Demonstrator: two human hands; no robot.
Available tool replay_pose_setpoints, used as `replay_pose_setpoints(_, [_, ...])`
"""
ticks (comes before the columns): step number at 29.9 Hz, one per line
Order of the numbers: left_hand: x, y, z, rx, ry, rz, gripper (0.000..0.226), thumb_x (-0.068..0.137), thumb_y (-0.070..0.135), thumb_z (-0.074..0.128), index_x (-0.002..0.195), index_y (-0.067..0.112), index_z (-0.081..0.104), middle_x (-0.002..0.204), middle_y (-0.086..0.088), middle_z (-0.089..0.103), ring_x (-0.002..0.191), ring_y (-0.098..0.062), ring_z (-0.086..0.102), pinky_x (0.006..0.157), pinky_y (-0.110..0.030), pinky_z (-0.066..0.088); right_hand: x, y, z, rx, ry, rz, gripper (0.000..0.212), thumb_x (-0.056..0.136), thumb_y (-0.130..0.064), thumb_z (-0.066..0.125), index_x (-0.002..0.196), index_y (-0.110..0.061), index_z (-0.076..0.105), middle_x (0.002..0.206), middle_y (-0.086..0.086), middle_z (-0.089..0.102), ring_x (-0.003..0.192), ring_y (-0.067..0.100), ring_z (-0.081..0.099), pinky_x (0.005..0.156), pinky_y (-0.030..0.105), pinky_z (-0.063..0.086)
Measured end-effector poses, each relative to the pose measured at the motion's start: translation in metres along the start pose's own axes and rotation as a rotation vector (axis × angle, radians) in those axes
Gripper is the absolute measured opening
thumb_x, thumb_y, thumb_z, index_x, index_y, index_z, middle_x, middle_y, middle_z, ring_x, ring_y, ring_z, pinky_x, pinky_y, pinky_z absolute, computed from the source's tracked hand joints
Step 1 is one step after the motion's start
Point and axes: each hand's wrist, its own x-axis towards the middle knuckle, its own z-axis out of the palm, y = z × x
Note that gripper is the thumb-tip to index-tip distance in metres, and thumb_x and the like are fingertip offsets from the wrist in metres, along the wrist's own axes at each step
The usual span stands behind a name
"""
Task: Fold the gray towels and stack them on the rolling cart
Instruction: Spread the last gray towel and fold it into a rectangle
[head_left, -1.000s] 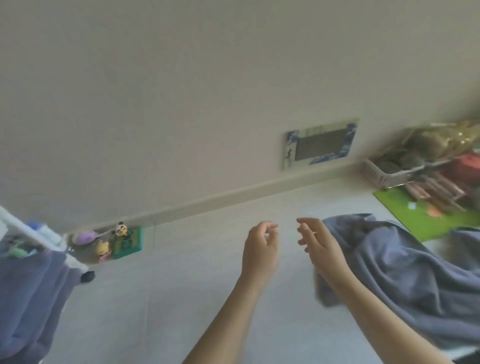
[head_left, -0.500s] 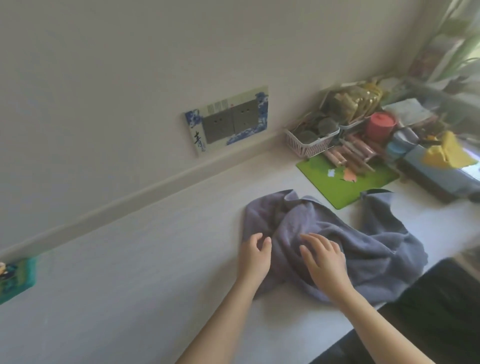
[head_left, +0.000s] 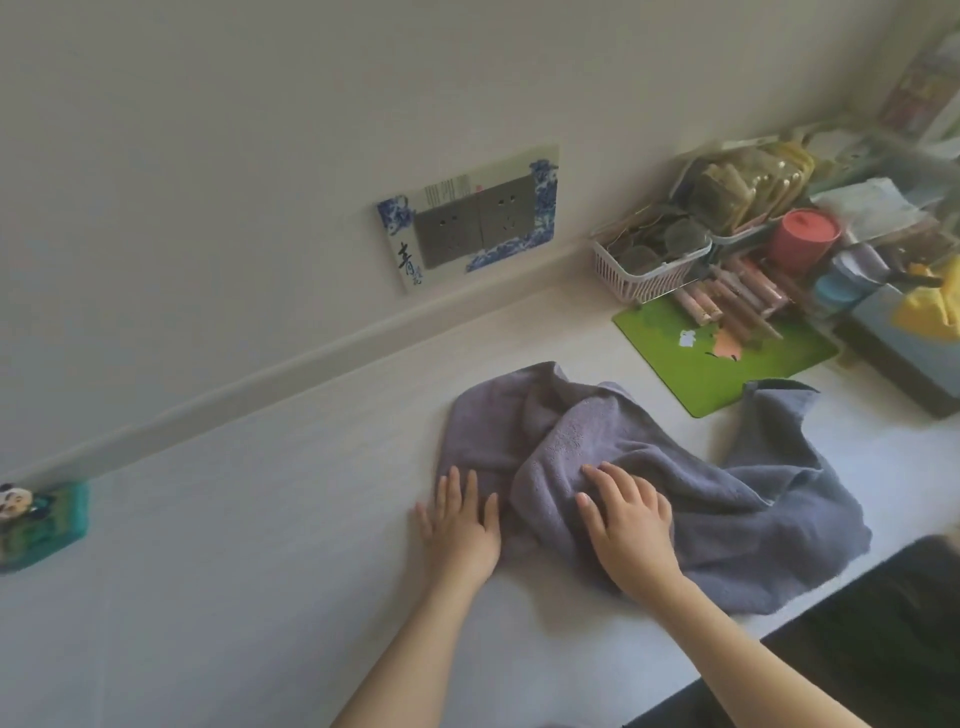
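Observation:
A crumpled gray towel (head_left: 727, 499) lies on the white table (head_left: 234, 571), right of centre, bunched into folds. My left hand (head_left: 460, 525) rests flat with straight fingers at the towel's left edge, partly on the table. My right hand (head_left: 626, 525) lies palm down on top of the towel's raised fold, fingers spread. The rolling cart is out of view.
A green mat (head_left: 722, 358) with pink sticks lies at the back right, beside a white basket (head_left: 644, 270), a red cup (head_left: 802, 239) and a box (head_left: 904, 353) with a yellow item. A wall socket plate (head_left: 467, 218) is behind. A teal toy box (head_left: 41, 525) sits at the far left.
The view swung right and down from the cart side to the table. Both hands came down from mid-air onto the gray towel and flattened out.

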Motion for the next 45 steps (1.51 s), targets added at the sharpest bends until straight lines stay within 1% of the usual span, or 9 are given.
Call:
replay_pose_setpoints(4, [-0.009, -0.047, -0.012, -0.017, 0.019, -0.124, 0.058, 0.099, 0.050, 0.017, 0.152, 0.026, 0.011, 0.160, 0.002, -0.002, 0.146, -0.011, -0.004, 0.115, -0.046, -0.007, 0.007, -0.021, 0.011, -0.053, 0.096, -0.168, 0.035, 0.080, -0.049, 0.039, 0.081, -0.025, 0.065, 0.086, -0.004, 0.061, 0.087, 0.029, 0.057, 0.084, 0.035, 0.026])
replay_pose_setpoints(8, [-0.034, -0.114, -0.021, -0.063, 0.039, -0.265, 0.058, 0.099, 0.050, 0.017, 0.152, 0.025, 0.010, 0.160, 0.001, -0.002, 0.147, -0.012, -0.003, 0.116, -0.046, -0.004, 0.010, -0.065, 0.028, -0.071, -0.005, -0.356, 0.030, 0.077, -0.051, 0.041, 0.074, -0.028, 0.061, 0.076, -0.012, 0.060, 0.078, 0.024, 0.057, 0.080, 0.033, 0.025])
replay_pose_setpoints(13, [-0.066, -0.177, -0.024, -0.106, 0.060, -0.376, 0.059, 0.100, 0.049, 0.018, 0.152, 0.023, 0.010, 0.160, -0.001, -0.002, 0.147, -0.015, -0.003, 0.117, -0.046, 0.003, -0.001, -0.100, 0.063, -0.018, -0.104, -0.465, 0.030, 0.079, -0.055, 0.041, 0.091, -0.034, 0.060, 0.083, -0.011, 0.064, 0.080, 0.027, 0.060, 0.078, 0.040, 0.041])
replay_pose_setpoints(19, [-0.103, -0.237, -0.028, -0.151, 0.069, -0.456, 0.060, 0.100, 0.049, 0.020, 0.152, 0.020, 0.010, 0.160, -0.003, -0.003, 0.147, -0.016, -0.003, 0.117, -0.043, 0.005, -0.011, -0.136, 0.082, 0.131, -0.152, -0.418, 0.012, 0.085, -0.024, 0.067, 0.081, -0.013, 0.067, 0.086, 0.001, 0.063, 0.092, 0.034, 0.051, 0.079, 0.035, 0.027])
replay_pose_setpoints(27, [-0.114, -0.303, -0.048, -0.167, -0.002, -0.451, 0.063, 0.099, 0.052, 0.012, 0.152, 0.020, 0.006, 0.160, -0.003, -0.008, 0.147, -0.016, -0.007, 0.116, -0.044, -0.005, 0.006, -0.145, 0.051, -0.132, -0.019, -0.167, 0.019, 0.092, -0.021, 0.051, 0.098, -0.016, 0.068, 0.117, 0.012, 0.056, 0.112, 0.032, 0.041, 0.095, 0.041, 0.025])
replay_pose_setpoints(31, [-0.108, -0.291, -0.055, -0.131, 0.156, -0.453, 0.072, 0.096, 0.057, 0.014, 0.148, 0.009, 0.025, 0.159, -0.013, 0.008, 0.146, -0.025, 0.005, 0.117, -0.043, -0.001, -0.009, -0.177, 0.052, -0.190, 0.046, -0.125, 0.027, 0.095, -0.026, 0.042, 0.108, -0.017, 0.064, 0.120, 0.010, 0.053, 0.115, 0.030, 0.037, 0.099, 0.041, 0.023])
replay_pose_setpoints(36, [-0.123, -0.257, -0.039, -0.342, 0.468, -0.017, 0.056, 0.087, 0.054, 0.036, 0.110, 0.013, 0.067, 0.114, -0.006, 0.065, 0.106, -0.028, 0.060, 0.092, -0.039, 0.043, -0.049, -0.201, 0.063, 0.080, -0.006, -0.503, 0.055, 0.089, -0.060, 0.029, 0.119, -0.027, 0.060, 0.133, 0.000, 0.053, 0.125, 0.027, 0.041, 0.103, 0.040, 0.024])
replay_pose_setpoints(40, [-0.122, -0.257, -0.020, -0.598, 0.345, -0.090, 0.059, 0.079, 0.060, 0.040, 0.096, 0.010, 0.068, 0.089, -0.001, 0.067, 0.087, -0.024, 0.062, 0.081, -0.036, 0.045, -0.068, -0.214, 0.085, -0.060, -0.227, -0.662, 0.079, 0.078, -0.080, 0.009, 0.131, -0.038, 0.048, 0.127, -0.010, 0.055, 0.122, 0.020, 0.041, 0.101, 0.028, 0.013])
replay_pose_setpoints(45, [-0.123, -0.281, -0.026, -0.736, 0.330, -0.044, 0.022, 0.080, 0.028, 0.072, 0.073, 0.008, 0.065, 0.069, 0.003, 0.055, 0.066, -0.009, 0.054, 0.066, -0.017, 0.039, -0.064, -0.207, 0.103, -0.017, -0.074, -0.589, 0.048, 0.084, -0.055, 0.034, 0.087, -0.022, 0.068, 0.080, 0.000, 0.065, 0.083, 0.031, 0.056, 0.079, 0.032, 0.025])
